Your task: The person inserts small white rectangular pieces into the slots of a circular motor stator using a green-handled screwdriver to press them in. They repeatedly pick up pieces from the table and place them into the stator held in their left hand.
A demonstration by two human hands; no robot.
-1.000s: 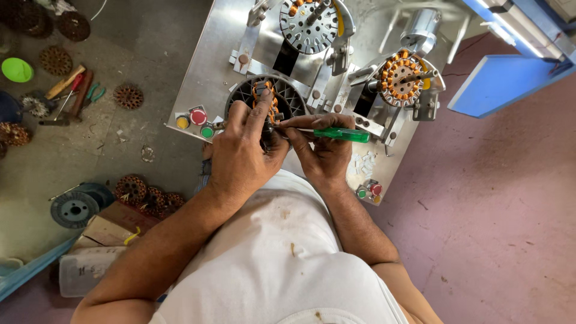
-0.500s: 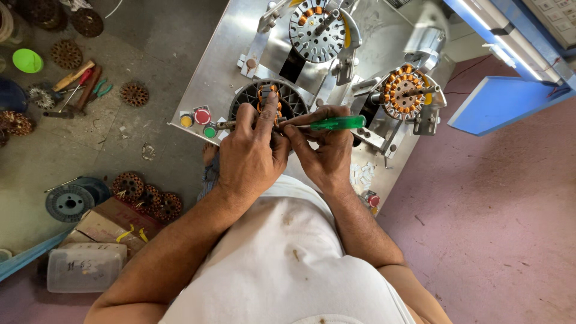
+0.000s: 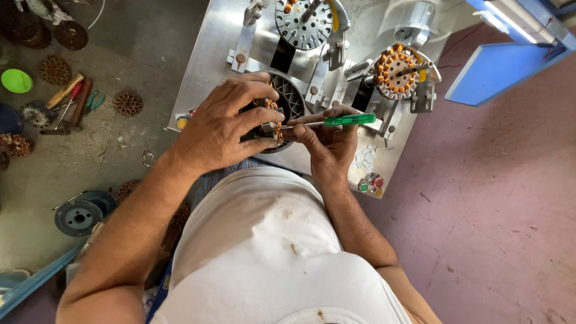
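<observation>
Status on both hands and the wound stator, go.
Left hand clamps the copper-wound stator over the machine plate. Right hand holds green-handled screwdriver, tip at the windings. Nothing between them.

Your left hand [image 3: 225, 129] and right hand [image 3: 327, 141] are both bare: no gloves, no rings, no watch or band at either wrist. Your forearms are bare too, right up to the near edge of the view, so no sleeve shows on them; the right arm carries visible hair. You wear a white sleeveless top [image 3: 270, 252], stretched smooth over your belly, with a few small brownish stains on the front and one more near the neckline. Just beyond its far hem a strip of blue-and-white checked cloth [image 3: 219, 174] shows at your waist, and a thin blue edge runs down your left side.
</observation>
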